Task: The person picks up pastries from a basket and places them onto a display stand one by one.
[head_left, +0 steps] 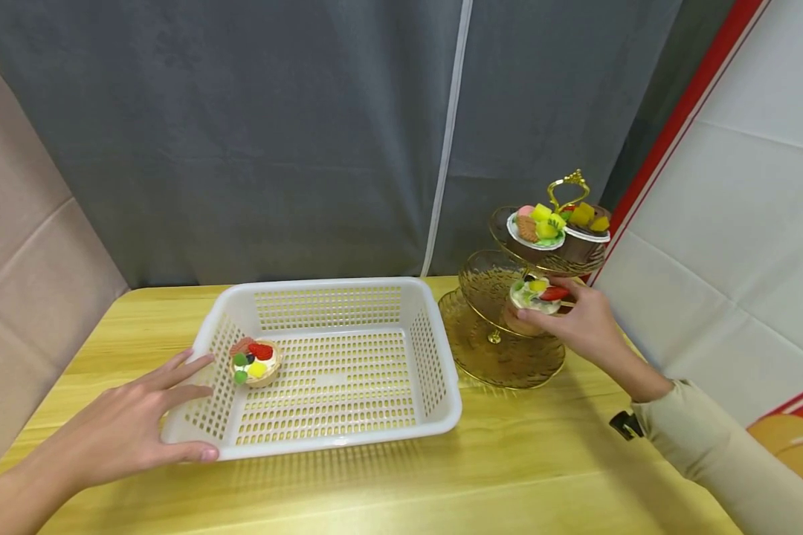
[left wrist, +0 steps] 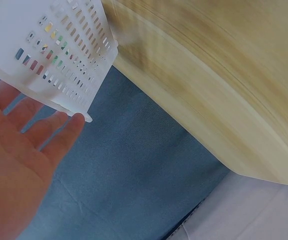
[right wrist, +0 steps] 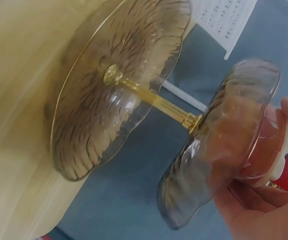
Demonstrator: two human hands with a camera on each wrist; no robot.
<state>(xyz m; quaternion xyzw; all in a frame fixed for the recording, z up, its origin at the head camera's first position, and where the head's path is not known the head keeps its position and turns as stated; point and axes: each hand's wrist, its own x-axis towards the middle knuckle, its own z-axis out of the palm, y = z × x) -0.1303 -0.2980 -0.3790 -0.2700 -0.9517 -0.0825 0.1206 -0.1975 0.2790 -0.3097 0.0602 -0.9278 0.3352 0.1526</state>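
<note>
A white perforated plastic basket (head_left: pixel 334 438) sits on the table. My left hand (head_left: pixel 130 416) rests with spread, fairly straight fingers against its left rim; the fingertips also touch the rim in the left wrist view. Inside the basket's left end lies a small fruit tart (head_left: pixel 257 364) with a strawberry on top. To the right stands a three-tier gold-rimmed glass cake stand (head_left: pixel 502 368). My right hand (head_left: pixel 585 319) pinches a cream-topped fruit cupcake (head_left: pixel 531 297) between thumb and fingers at the middle tier (right wrist: pixel 184 170). In the right wrist view the tier partly covers the cupcake's base.
The top tier holds a cup with fruit and a biscuit (head_left: pixel 537 227) and a dark fruit-topped cup (head_left: pixel 587 227), close above my right hand. A gold handle (head_left: pixel 569 186) crowns the stand. Behind the wooden table (head_left: pixel 388 498) hangs a grey curtain (head_left: pixel 274 148); a white panel (head_left: pixel 743 223) stands at right.
</note>
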